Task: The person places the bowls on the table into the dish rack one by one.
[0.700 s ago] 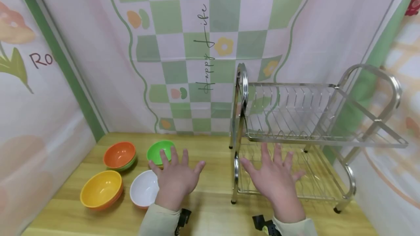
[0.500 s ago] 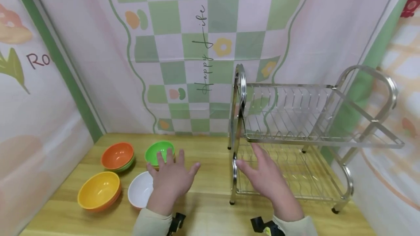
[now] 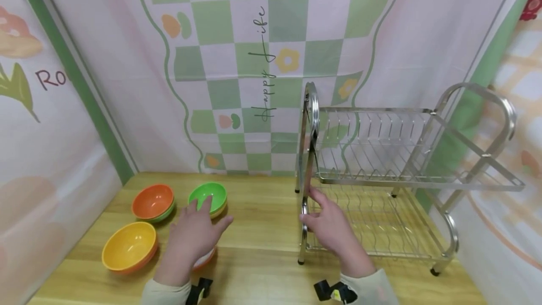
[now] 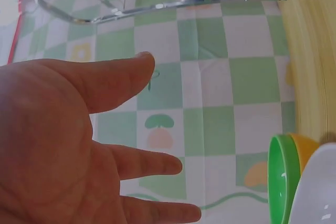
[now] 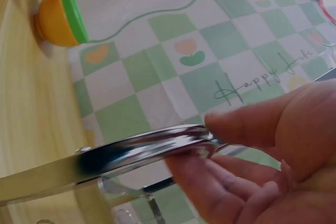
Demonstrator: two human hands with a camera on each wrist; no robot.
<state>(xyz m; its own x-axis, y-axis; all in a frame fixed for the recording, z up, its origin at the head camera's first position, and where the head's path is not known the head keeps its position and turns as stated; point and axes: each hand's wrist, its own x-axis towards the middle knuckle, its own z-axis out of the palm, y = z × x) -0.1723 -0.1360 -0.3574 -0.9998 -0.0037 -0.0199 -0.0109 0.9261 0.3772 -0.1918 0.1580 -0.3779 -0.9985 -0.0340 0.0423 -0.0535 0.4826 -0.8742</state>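
Note:
My left hand (image 3: 191, 234) hovers above the white bowl (image 3: 204, 260) with its fingers spread and holds nothing. Most of that bowl is hidden under the hand in the head view. Just beyond the fingertips is the green bowl (image 3: 211, 196), with a yellow underside showing. My right hand (image 3: 332, 227) grips the left upright of a two-tier metal dish rack (image 3: 378, 182). In the right wrist view, the thumb and fingers lie on either side of the rack's shiny curved tube (image 5: 152, 148).
At the left of the wooden table (image 3: 258, 229) stand an orange bowl (image 3: 153, 201) with green beneath it and a yellow bowl (image 3: 130, 247) with orange beneath it. A checked cloth wall (image 3: 250, 84) rises behind the table.
My left hand has moved left and nearer, over the white bowl. The right hand has moved left onto the rack's upright, its spread fingers drawing together round it. Bowls and rack stay put.

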